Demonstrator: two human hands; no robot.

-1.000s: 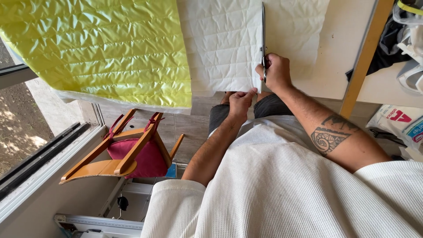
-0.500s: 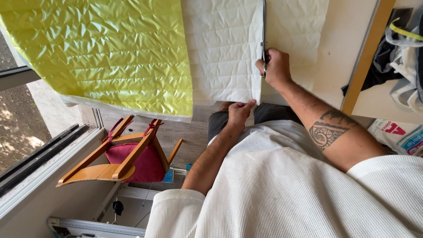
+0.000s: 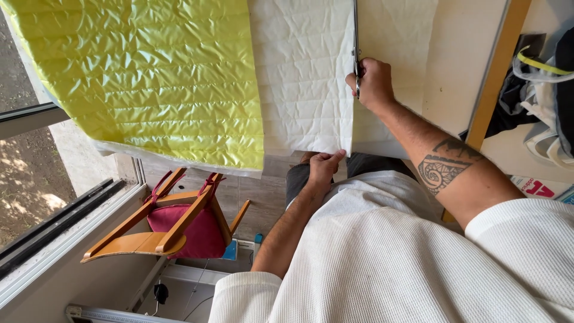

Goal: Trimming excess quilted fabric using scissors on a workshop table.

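Observation:
A white quilted fabric sheet (image 3: 299, 78) lies over the table and hangs past its near edge. A slit runs through it. My right hand (image 3: 372, 84) grips dark scissors (image 3: 355, 30), whose blades lie along the slit and point away from me. My left hand (image 3: 323, 168) pinches the fabric's near corner right beside the slit, below the table edge. A tattoo shows on my right forearm. A yellow-green quilted sheet (image 3: 149, 78) overlaps the white one on the left.
The pale table top (image 3: 460, 54) ends at a wooden strip (image 3: 497, 72) on the right, with dark and white bags (image 3: 541, 101) beyond it. A wooden chair holding a red bag (image 3: 179, 224) stands on the floor at left, beside a window sill.
My left hand has slid nearer to my body with the fabric corner. My right hand and the scissors have edged slightly farther along the slit.

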